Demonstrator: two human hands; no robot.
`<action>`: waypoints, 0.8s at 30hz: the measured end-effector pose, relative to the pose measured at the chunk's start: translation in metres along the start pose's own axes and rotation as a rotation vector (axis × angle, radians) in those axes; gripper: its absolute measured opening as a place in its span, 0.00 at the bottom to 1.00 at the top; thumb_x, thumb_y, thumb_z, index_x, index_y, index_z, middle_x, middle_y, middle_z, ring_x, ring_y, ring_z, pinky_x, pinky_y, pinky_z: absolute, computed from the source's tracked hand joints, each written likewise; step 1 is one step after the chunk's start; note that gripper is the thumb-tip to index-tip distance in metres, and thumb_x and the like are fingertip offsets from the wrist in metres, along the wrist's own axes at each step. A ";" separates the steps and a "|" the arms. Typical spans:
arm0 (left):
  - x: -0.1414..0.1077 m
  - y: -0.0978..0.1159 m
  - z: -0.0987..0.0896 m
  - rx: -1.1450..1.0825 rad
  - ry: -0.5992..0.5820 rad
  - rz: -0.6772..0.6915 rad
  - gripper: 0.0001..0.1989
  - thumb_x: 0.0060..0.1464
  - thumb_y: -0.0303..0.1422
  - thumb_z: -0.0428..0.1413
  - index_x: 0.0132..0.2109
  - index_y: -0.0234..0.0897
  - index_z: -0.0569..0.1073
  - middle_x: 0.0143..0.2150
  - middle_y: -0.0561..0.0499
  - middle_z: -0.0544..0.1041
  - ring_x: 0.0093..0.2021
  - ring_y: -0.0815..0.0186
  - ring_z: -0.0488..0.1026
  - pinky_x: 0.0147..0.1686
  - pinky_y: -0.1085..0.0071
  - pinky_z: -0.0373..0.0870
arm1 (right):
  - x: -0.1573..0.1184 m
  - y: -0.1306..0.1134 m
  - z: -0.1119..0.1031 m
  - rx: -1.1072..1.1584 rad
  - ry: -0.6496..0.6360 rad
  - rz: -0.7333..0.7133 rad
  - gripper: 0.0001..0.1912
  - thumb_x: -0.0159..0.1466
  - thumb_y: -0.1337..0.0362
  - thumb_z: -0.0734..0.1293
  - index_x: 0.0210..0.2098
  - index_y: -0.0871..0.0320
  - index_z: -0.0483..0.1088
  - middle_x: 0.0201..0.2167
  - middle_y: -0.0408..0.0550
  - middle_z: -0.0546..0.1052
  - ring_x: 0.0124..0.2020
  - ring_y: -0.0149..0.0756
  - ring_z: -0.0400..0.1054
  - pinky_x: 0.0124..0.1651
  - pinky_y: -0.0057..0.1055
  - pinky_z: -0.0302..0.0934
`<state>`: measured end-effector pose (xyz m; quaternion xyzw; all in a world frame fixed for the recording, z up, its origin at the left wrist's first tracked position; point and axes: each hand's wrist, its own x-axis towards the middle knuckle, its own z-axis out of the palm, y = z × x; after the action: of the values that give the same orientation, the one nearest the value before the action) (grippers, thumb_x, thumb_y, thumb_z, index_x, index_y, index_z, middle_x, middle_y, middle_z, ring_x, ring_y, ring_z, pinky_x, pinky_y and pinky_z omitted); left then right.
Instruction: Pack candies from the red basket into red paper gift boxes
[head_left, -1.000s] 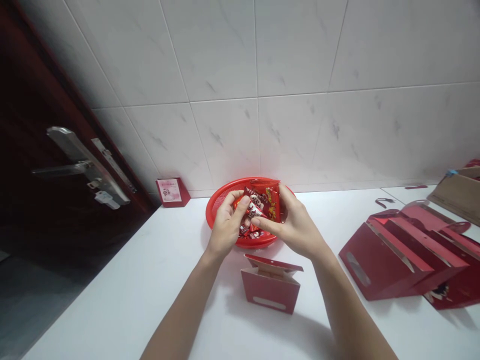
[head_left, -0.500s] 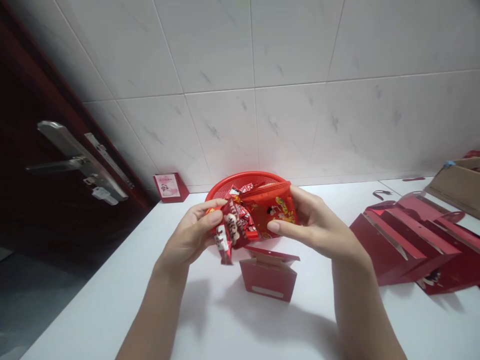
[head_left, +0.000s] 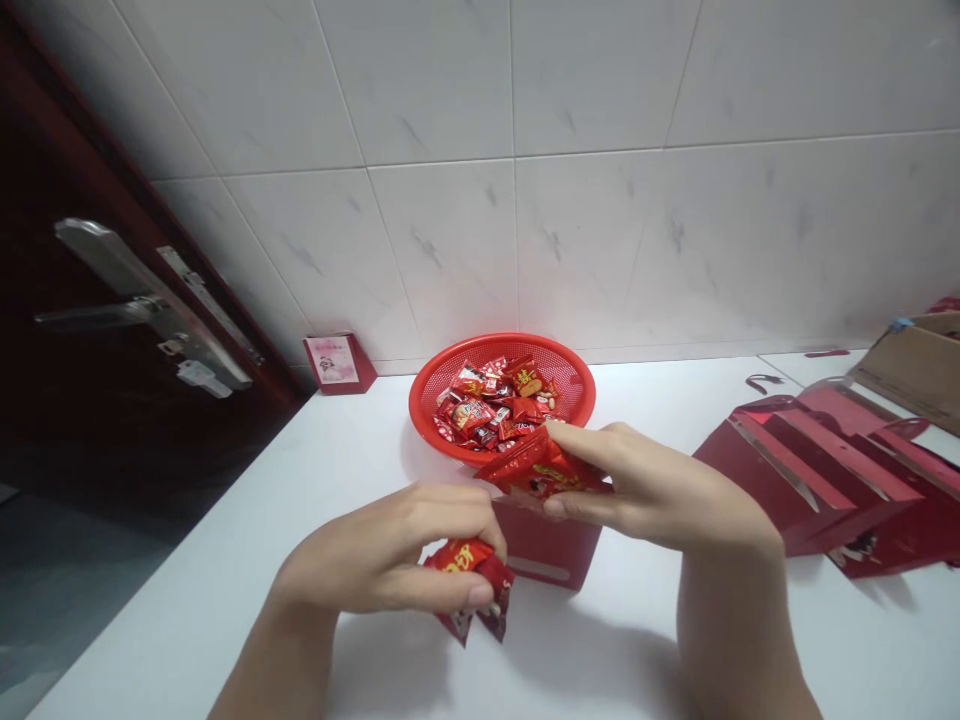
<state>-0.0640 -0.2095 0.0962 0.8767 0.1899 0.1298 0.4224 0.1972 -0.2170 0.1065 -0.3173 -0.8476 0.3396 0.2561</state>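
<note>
My left hand (head_left: 405, 555) is closed on a few red candy packets (head_left: 469, 575), low over the white table. Between the thumb and fingers of my right hand (head_left: 615, 480) is a red packet (head_left: 534, 468) with yellow print, tilted just above a small red box (head_left: 551, 540). The packet and my hands partly cover the box's top. Behind them stands a round red basket (head_left: 420, 400) holding many wrapped candies (head_left: 480, 410).
Several red gift boxes (head_left: 810, 480) stand at the right, with a brown carton (head_left: 915, 370) behind. A small red card stand (head_left: 337, 362) is by the tiled wall. A dark door with a metal handle (head_left: 150, 305) is at the left.
My left hand has moved down and nearer with its packets. The red packet in my right hand has lowered toward the box and tilted. The basket's contents now show.
</note>
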 end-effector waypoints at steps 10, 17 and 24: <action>0.013 -0.001 0.015 0.135 0.030 0.043 0.04 0.63 0.31 0.57 0.42 0.40 0.76 0.37 0.49 0.80 0.36 0.64 0.73 0.38 0.72 0.67 | -0.005 -0.004 0.005 -0.111 -0.007 0.079 0.10 0.67 0.67 0.66 0.33 0.53 0.58 0.24 0.37 0.67 0.23 0.30 0.58 0.25 0.28 0.51; 0.019 -0.008 0.015 0.122 -0.082 -0.010 0.04 0.62 0.30 0.55 0.39 0.39 0.75 0.37 0.50 0.80 0.38 0.64 0.74 0.39 0.73 0.68 | 0.004 0.001 0.006 -0.086 0.066 0.107 0.03 0.69 0.67 0.62 0.40 0.51 0.64 0.30 0.41 0.75 0.26 0.34 0.66 0.29 0.30 0.57; 0.016 -0.008 0.018 0.191 -0.133 -0.127 0.04 0.62 0.31 0.56 0.37 0.39 0.75 0.35 0.50 0.79 0.38 0.63 0.73 0.39 0.73 0.67 | 0.012 0.011 0.000 -0.074 -0.018 0.034 0.05 0.71 0.64 0.63 0.45 0.53 0.69 0.36 0.43 0.78 0.33 0.34 0.70 0.37 0.29 0.63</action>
<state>-0.0443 -0.2102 0.0805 0.9058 0.2284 0.0258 0.3559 0.1931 -0.2022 0.1011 -0.3377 -0.8563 0.3151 0.2310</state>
